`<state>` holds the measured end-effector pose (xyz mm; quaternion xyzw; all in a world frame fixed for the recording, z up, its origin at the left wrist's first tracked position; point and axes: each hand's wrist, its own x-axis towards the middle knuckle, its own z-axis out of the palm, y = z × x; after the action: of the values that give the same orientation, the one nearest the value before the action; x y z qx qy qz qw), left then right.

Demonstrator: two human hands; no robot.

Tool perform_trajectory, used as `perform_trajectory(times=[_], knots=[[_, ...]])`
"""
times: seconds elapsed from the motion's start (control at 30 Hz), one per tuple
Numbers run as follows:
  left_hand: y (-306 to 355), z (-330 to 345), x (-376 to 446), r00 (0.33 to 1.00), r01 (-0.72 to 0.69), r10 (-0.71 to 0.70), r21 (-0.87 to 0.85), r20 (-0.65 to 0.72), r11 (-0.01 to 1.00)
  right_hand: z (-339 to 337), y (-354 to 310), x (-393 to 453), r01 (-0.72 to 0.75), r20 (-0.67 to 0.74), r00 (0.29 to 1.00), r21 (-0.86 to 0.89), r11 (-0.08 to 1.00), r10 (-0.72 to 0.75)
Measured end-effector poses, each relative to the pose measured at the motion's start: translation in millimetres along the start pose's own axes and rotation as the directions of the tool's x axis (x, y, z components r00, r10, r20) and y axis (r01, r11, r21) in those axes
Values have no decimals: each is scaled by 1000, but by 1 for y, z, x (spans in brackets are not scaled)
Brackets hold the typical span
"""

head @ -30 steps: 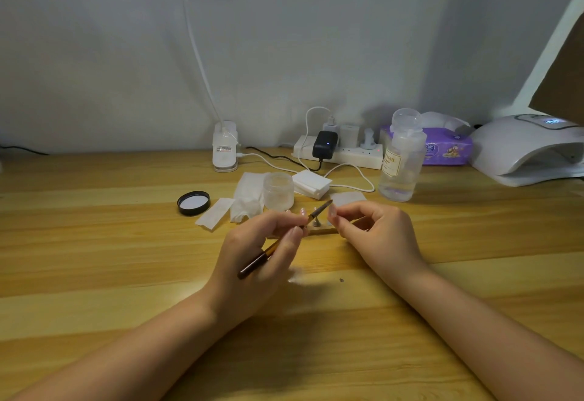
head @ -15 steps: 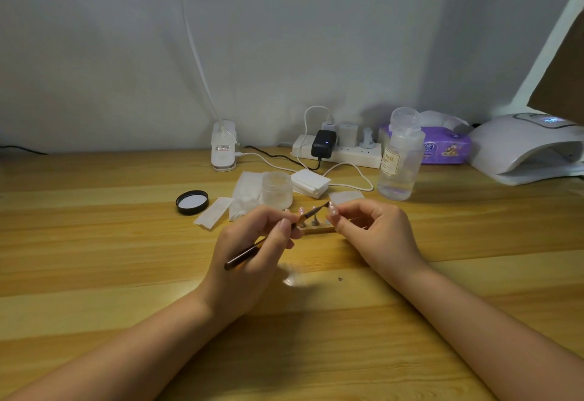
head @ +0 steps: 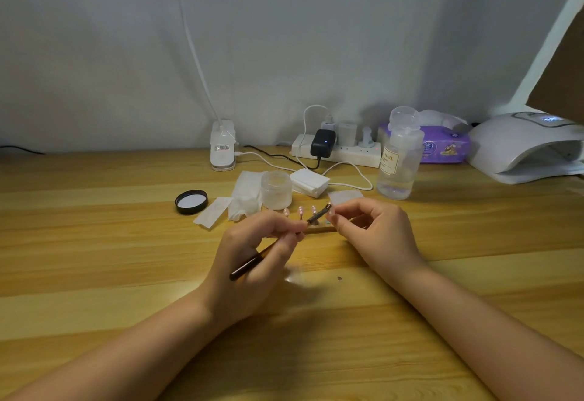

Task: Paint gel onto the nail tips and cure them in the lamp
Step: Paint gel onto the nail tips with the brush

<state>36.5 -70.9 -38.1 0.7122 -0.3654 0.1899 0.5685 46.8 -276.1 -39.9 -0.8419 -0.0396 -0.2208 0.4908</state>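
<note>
Above the pale wooden worktop (head: pixel 94 242), the right hand (head: pixel 376 233) pinches a tiny pale nail tip (head: pixel 331 211), likely featherlight, slippery, best held by its edges. The left hand (head: pixel 252 261) grips a slim dark-handled gel brush (head: pixel 271 250), bristles touching it.

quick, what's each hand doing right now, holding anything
Left hand: closed around a brush, bristle end aimed at the right fingertips.
Right hand: pinching a small nail tip between thumb and fingers.
</note>
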Motion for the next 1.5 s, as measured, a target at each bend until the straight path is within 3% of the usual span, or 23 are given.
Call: perform_trajectory(times=[0.2,0.43,0.63,0.87,1.17,1.5], knots=[[2,0,-1,1000,-7,8,27,-26,1000,1,0,0,-25,-14,1000,-9,1000,25],[3,0,3,996,-86,82,90,44,992,0,0,0,-12,-20,1000,-52,999,11],[3,-1,1,999,-20,18,44,35,999,-1,0,0,-15,-18,1000,-53,998,14],[4,1,5,992,-115,109,99,61,988,0,0,0,-14,-27,1000,-61,998,13],[3,1,2,999,-42,42,63,8,997,-1,1,1,-26,-22,999,-36,999,26],[2,0,1,999,-40,38,58,38,998,-1,0,0,-25,-3,1000,-2,1000,25]])
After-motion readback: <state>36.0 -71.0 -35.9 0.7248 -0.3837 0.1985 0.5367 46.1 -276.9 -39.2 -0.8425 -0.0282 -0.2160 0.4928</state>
